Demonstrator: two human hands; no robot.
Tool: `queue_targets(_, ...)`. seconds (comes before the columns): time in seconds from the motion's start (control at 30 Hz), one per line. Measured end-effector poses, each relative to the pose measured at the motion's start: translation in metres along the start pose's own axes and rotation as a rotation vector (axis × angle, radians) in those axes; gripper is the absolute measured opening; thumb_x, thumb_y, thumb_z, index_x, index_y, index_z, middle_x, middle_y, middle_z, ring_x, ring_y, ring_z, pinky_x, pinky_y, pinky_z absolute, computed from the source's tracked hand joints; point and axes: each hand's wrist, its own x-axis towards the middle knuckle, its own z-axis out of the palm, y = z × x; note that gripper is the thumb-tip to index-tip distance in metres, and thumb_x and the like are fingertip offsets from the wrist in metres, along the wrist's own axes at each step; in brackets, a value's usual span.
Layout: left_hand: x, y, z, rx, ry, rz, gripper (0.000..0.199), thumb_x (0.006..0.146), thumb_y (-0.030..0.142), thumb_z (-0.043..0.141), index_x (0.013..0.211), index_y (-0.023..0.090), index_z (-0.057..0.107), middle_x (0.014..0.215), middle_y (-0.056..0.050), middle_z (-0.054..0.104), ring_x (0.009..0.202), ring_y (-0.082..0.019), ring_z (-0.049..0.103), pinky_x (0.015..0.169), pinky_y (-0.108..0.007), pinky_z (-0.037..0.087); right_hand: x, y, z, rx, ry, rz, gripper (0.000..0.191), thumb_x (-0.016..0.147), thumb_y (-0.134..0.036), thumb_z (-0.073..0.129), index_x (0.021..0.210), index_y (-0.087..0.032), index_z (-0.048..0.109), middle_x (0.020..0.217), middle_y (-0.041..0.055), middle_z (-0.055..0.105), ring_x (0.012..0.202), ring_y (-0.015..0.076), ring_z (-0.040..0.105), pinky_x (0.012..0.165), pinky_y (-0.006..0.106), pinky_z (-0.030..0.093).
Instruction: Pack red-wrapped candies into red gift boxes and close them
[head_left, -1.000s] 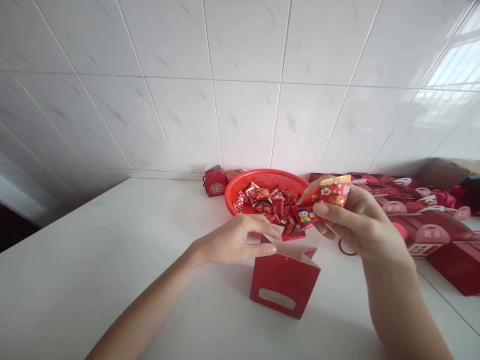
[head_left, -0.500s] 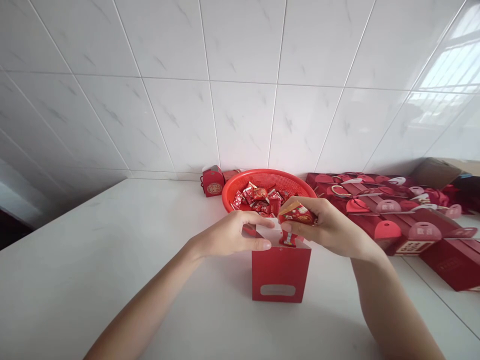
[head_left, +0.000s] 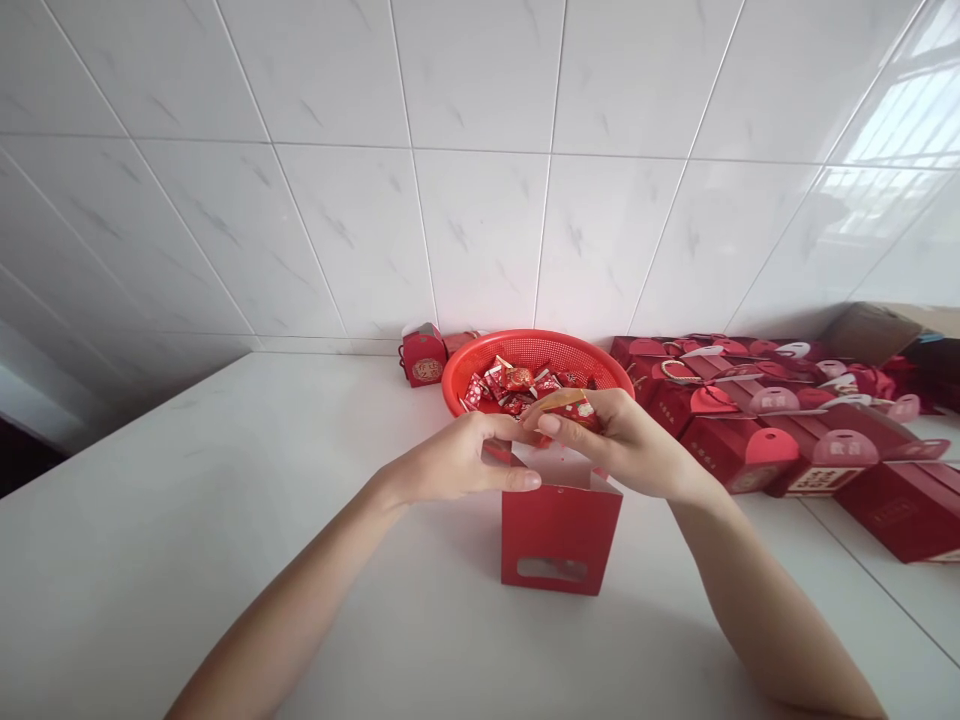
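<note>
A red paper gift box (head_left: 559, 530) stands upright on the white counter with its top open and an oblong window low in its front. My left hand (head_left: 469, 460) grips the box's upper left side, thumb in front and fingers behind the rim. Just above the opening, my right hand (head_left: 619, 440) is closed on a red and gold candy packet (head_left: 574, 408), partly covered by the fingers. Behind the box, a red plastic basket (head_left: 540, 345) contains several red wrapped candies (head_left: 517, 380); my hands hide its near side.
Several dark red gift boxes (head_left: 750, 445) with rounded handles crowd the counter's right side. Left of the basket sits a small red box (head_left: 424, 355). A brown cardboard box (head_left: 874, 325) is at the far right, and a tiled wall (head_left: 480, 220) closes off the back.
My right hand has moved left over the box opening. The small red candy that hung below it at the rim is gone from there, and dark shapes now show in the box window.
</note>
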Motion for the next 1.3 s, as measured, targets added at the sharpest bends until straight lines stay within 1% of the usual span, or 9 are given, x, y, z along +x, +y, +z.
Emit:
queue_targets(0.37, 0.001, -0.002, -0.002, 0.005, -0.003, 0.006, 0.034, 0.086, 0.029, 0.072, 0.12, 0.026, 0.073, 0.124, -0.003, 0.073, 0.116, -0.026, 0.066, 0.099, -0.038, 0.054, 0.002, -0.005, -0.007, -0.024, -0.051, -0.088, 0.033, 0.099, -0.045, 0.054, 0.092, -0.021, 0.076, 0.09, 0.0043, 0.074, 0.086, 0.0198, 0.067, 0.076, 0.032, 0.053)
queue_targets(0.6, 0.004, -0.011, -0.003, 0.066, 0.077, 0.011, 0.038, 0.085, 0.039, 0.074, 0.119, 0.023, 0.074, 0.125, -0.007, 0.073, 0.119, -0.028, 0.065, 0.101, -0.039, 0.053, -0.016, 0.005, -0.028, -0.053, 0.197, 0.016, 0.031, 0.093, -0.047, 0.062, 0.107, -0.02, 0.072, 0.111, 0.009, 0.073, 0.103, 0.0245, 0.068, 0.087, 0.037, 0.056)
queue_targets(0.7, 0.007, -0.022, 0.0, 0.13, 0.159, 0.108, 0.035, 0.087, 0.04, 0.07, 0.116, 0.021, 0.075, 0.116, -0.008, 0.075, 0.107, -0.025, 0.069, 0.097, -0.037, 0.054, -0.035, 0.019, -0.028, 0.0, 0.242, 0.08, 0.046, 0.086, -0.05, 0.071, 0.121, -0.02, 0.063, 0.116, 0.0117, 0.071, 0.109, 0.0266, 0.067, 0.094, 0.043, 0.056)
queue_targets(0.8, 0.01, -0.032, 0.009, 0.18, 0.279, 0.218, 0.031, 0.09, 0.04, 0.067, 0.109, 0.018, 0.077, 0.105, -0.008, 0.077, 0.097, -0.022, 0.07, 0.091, -0.035, 0.055, -0.053, 0.034, -0.019, 0.033, 0.221, 0.157, 0.059, 0.081, -0.05, 0.076, 0.128, -0.021, 0.056, 0.114, 0.0123, 0.071, 0.103, 0.0265, 0.069, 0.092, 0.046, 0.057)
queue_targets(0.87, 0.012, -0.038, 0.015, 0.198, 0.356, 0.276, 0.031, 0.09, 0.041, 0.066, 0.11, 0.019, 0.076, 0.11, -0.009, 0.077, 0.104, -0.023, 0.07, 0.097, -0.036, 0.054, -0.06, 0.042, -0.01, 0.038, 0.206, 0.183, 0.054, 0.081, -0.049, 0.075, 0.124, -0.021, 0.057, 0.11, 0.0107, 0.072, 0.096, 0.0251, 0.07, 0.09, 0.046, 0.058)
queue_targets(1.0, 0.015, -0.044, 0.024, 0.241, 0.506, 0.333, 0.048, 0.092, 0.045, 0.063, 0.134, 0.022, 0.061, 0.141, -0.01, 0.063, 0.131, -0.025, 0.058, 0.113, -0.04, 0.043, -0.063, 0.054, 0.007, -0.011, 0.289, 0.152, 0.035, 0.087, -0.051, 0.066, 0.105, -0.021, 0.064, 0.097, 0.0076, 0.072, 0.089, 0.0234, 0.069, 0.083, 0.041, 0.057)
queue_targets(1.07, 0.015, -0.045, 0.023, 0.245, 0.493, 0.295, 0.057, 0.09, 0.047, 0.065, 0.141, 0.024, 0.054, 0.148, -0.01, 0.056, 0.134, -0.026, 0.055, 0.113, -0.041, 0.043, -0.062, 0.059, 0.013, -0.049, 0.367, 0.129, 0.032, 0.087, -0.053, 0.064, 0.091, -0.021, 0.062, 0.088, 0.0054, 0.07, 0.082, 0.0218, 0.067, 0.077, 0.038, 0.057)
queue_targets(1.17, 0.015, -0.046, 0.02, 0.259, 0.361, 0.239, 0.058, 0.088, 0.047, 0.067, 0.139, 0.024, 0.055, 0.147, -0.009, 0.058, 0.133, -0.027, 0.055, 0.111, -0.041, 0.044, -0.061, 0.066, 0.018, -0.099, 0.465, 0.109, 0.036, 0.085, -0.055, 0.065, 0.077, -0.022, 0.056, 0.076, 0.0026, 0.065, 0.073, 0.0198, 0.063, 0.071, 0.035, 0.055)
queue_targets(1.3, 0.014, -0.045, 0.02, 0.277, 0.32, 0.287, 0.031, 0.091, 0.038, 0.061, 0.114, 0.02, 0.069, 0.122, -0.008, 0.073, 0.116, -0.024, 0.066, 0.106, -0.039, 0.048, -0.062, 0.068, 0.021, -0.06, 0.473, 0.101, 0.035, 0.086, -0.056, 0.064, 0.096, -0.022, 0.064, 0.087, 0.0055, 0.071, 0.081, 0.0225, 0.066, 0.075, 0.037, 0.055)
